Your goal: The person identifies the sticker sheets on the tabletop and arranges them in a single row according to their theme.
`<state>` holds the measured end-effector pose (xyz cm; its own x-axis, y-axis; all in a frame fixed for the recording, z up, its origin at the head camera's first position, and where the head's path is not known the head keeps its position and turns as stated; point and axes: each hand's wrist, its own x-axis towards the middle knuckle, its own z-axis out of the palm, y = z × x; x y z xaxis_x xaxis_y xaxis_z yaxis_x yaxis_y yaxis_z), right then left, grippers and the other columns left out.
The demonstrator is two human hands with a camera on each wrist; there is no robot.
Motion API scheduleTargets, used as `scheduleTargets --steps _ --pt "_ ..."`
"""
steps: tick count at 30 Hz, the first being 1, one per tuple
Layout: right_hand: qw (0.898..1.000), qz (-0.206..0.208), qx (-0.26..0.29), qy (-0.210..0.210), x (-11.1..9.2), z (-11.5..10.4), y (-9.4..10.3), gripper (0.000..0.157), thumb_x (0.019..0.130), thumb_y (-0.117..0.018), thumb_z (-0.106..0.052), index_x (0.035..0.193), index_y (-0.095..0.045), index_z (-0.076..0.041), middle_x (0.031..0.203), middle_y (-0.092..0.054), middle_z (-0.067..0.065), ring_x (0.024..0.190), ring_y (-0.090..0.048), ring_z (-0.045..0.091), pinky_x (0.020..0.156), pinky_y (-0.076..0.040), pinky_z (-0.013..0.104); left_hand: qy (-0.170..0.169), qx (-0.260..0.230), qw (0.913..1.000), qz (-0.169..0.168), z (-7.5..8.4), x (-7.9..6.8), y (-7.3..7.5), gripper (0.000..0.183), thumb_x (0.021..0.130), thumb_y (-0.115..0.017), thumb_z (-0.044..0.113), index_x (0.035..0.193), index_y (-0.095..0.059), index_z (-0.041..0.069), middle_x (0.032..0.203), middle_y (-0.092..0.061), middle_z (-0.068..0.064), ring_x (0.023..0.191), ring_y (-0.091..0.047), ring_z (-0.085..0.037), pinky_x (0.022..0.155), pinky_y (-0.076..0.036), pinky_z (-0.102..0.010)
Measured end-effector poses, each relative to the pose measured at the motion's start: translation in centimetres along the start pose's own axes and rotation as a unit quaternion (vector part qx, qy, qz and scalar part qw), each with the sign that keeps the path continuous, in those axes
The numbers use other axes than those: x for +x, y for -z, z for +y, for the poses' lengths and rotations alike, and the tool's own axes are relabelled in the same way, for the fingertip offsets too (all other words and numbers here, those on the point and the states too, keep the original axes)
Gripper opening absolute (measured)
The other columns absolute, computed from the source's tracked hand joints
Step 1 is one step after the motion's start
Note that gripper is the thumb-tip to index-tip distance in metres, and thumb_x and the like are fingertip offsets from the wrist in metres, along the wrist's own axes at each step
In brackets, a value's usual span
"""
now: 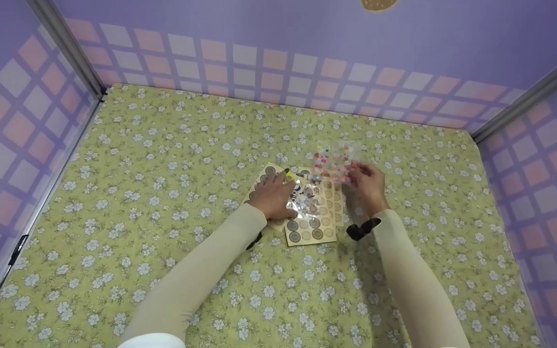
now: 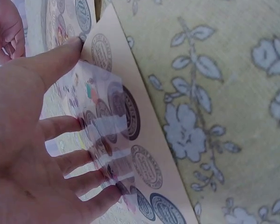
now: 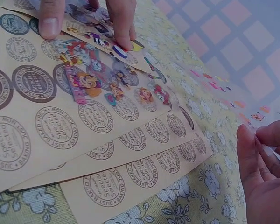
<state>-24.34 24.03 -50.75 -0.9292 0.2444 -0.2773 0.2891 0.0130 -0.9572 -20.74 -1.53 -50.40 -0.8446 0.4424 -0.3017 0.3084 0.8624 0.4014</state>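
Note:
Several tan sheets of round "Just Baked" stickers (image 1: 311, 233) lie overlapped on the cloth. Clear sheets with colourful cartoon stickers (image 3: 86, 86) lie on top of them. My left hand (image 1: 273, 197) rests over the pile, its fingers spread and fairly straight; in the left wrist view the fingertips touch a clear sheet above the round stickers. To the right of the pile, my right hand (image 1: 368, 184) pinches the edge of another clear sticker sheet (image 1: 328, 162), dotted with small pink, red and orange stickers. That sheet is held up at a slant, partly over the pile's far right corner.
A yellow-green floral cloth (image 1: 162, 159) covers the table. Purple walls with a pink and white check pattern (image 1: 273, 60) stand behind it and at both sides. A black strap (image 1: 363, 228) hangs at the right wrist.

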Motion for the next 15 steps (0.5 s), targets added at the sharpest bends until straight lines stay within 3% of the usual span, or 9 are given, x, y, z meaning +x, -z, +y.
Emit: scheduleTargets --steps 7,15 --pt "1.0 0.004 0.012 -0.003 0.5 -0.7 0.1 0.03 0.098 -0.055 -0.011 0.127 -0.058 -0.003 0.115 -0.063 0.009 0.093 -0.064 0.013 0.087 -0.054 0.029 0.013 0.001 0.9999 0.006 0.4 0.3 0.3 0.079 0.084 -0.072 0.048 0.149 -0.038 0.019 0.162 -0.017 -0.011 0.15 -0.012 -0.037 0.114 -0.022 -0.064" --pt "0.999 -0.004 0.03 -0.011 -0.1 -2.2 0.0 0.032 0.099 -0.051 -0.005 0.13 -0.053 0.003 0.126 -0.057 0.021 0.103 -0.063 0.026 0.099 -0.048 0.045 0.01 0.01 0.9998 0.015 0.6 0.0 0.2 0.076 0.084 -0.072 0.046 0.148 -0.041 0.019 0.159 -0.024 -0.012 0.147 -0.019 -0.037 0.111 -0.028 -0.064"
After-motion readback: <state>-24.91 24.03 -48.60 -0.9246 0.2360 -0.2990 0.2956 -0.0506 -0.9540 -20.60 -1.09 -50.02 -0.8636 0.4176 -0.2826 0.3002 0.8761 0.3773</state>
